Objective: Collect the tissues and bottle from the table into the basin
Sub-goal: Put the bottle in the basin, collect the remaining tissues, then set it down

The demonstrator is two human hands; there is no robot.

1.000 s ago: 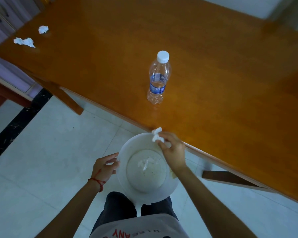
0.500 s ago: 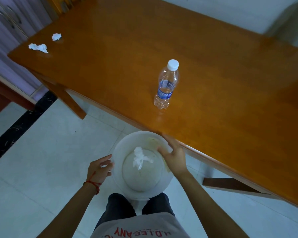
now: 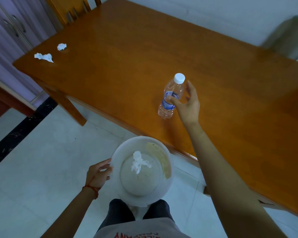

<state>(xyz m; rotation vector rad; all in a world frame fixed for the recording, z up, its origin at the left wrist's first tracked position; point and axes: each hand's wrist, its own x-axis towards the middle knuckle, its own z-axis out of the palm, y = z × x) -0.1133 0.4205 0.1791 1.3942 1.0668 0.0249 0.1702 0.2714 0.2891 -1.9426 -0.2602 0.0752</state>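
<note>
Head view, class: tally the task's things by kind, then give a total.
Crumpled white tissues: 3, two on the orange wooden table, one in the basin
Clear plastic water bottle with white cap: 1
Round white plastic basin: 1
Total: 5

Pale tiled floor (image 3: 41, 169) with a black strip (image 3: 21, 133); wooden chair (image 3: 72, 9) far left; purple cabinet doors (image 3: 9, 26).

The bottle (image 3: 171, 97) stands upright on the worktop (image 3: 127, 66); two tissues (image 3: 43, 57) lie at its far-left corner, another tissue (image 3: 138, 162) in the basin (image 3: 117, 158) below.
</note>
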